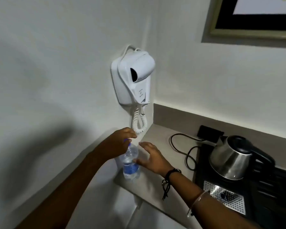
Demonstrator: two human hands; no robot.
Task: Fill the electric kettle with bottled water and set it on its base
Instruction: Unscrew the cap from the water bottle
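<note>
A clear plastic water bottle [130,164] with a blue label and blue cap stands upright near the left end of the beige counter [157,192]. My left hand [117,144] is closed over the bottle's cap and neck from above. Just right of the bottle, my right hand [151,158] has its fingers spread, the thumb touching or nearly touching the bottle's side. The steel electric kettle [229,159] with a black lid and handle sits to the right on a black tray [271,190]. Its base is hidden under it.
A white hair dryer [134,76] hangs on the wall above the bottle, its coiled cord [139,121] dangling close behind my left hand. A black power cable [180,146] loops across the counter to a socket [210,132]. A perforated metal grid [224,195] lies on the tray's front.
</note>
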